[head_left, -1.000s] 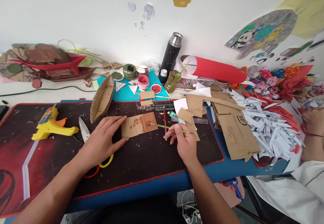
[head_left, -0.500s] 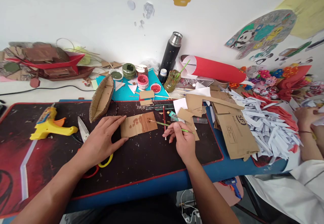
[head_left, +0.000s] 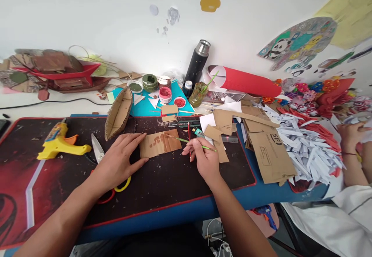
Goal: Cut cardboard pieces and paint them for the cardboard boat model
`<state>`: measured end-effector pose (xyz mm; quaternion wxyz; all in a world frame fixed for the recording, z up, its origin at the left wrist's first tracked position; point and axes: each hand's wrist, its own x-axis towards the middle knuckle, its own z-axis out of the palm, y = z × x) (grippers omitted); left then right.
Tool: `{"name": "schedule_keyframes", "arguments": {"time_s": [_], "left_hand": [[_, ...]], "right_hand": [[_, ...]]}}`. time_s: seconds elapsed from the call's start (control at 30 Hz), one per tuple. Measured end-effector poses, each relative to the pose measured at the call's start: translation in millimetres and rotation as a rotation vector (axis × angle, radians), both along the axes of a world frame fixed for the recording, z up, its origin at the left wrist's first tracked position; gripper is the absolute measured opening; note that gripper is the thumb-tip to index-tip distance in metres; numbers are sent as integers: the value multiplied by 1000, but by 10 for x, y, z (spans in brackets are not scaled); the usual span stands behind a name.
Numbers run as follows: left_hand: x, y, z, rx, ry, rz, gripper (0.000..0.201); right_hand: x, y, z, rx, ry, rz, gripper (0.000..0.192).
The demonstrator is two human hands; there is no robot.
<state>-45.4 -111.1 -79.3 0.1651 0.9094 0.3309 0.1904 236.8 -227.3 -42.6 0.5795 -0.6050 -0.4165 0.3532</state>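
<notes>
A flat piece of cardboard [head_left: 147,150] lies on the dark mat, with brown paint streaked over its right part and patches near its middle. My left hand [head_left: 120,160] grips its left end, fingertips at the upper corner and thumb at the lower one. Between the fingers of my right hand [head_left: 202,158] is a green-handled paintbrush [head_left: 186,141], its tip touching the painted area. A red pencil [head_left: 189,133] lies under that hand. Scissors [head_left: 98,148] with red and yellow handles are partly hidden beneath my left hand. A boat-shaped cardboard piece [head_left: 118,113] stands behind it.
A yellow glue gun [head_left: 59,142] lies at left. Paint jars [head_left: 149,82], a murky brush jar [head_left: 198,94] and a black flask [head_left: 197,63] stand at the back. Cardboard scraps [head_left: 267,156] and paper strips [head_left: 308,144] cover the right, near another person's hand [head_left: 353,137].
The brush tip has moved left across the cardboard, and my right hand has shifted slightly left with it. Brown paint now covers more of the right part. My left hand stays on the cardboard.
</notes>
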Motion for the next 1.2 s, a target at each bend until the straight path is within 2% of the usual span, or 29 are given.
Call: {"name": "schedule_keyframes", "arguments": {"time_s": [0.13,0.4,0.77,1.07,1.2], "left_hand": [[-5,-4,-4,-22,-1,2,72],[5,-11,26,-42,-15,10,71],[15,-13,28,-47,-17,17,71],[14,-15,15,-52,-11,22,72],[19,-13,20,-42,-15,20,72]], "right_hand": [[10,-10,25,-3,-10,22,49],[46,-321,94,-61,37,33,48],[27,22,-11,-3,-18,16,49],[69,-294,65,-50,5,25,47],[57,-235,40,-47,-6,18,47]]}}
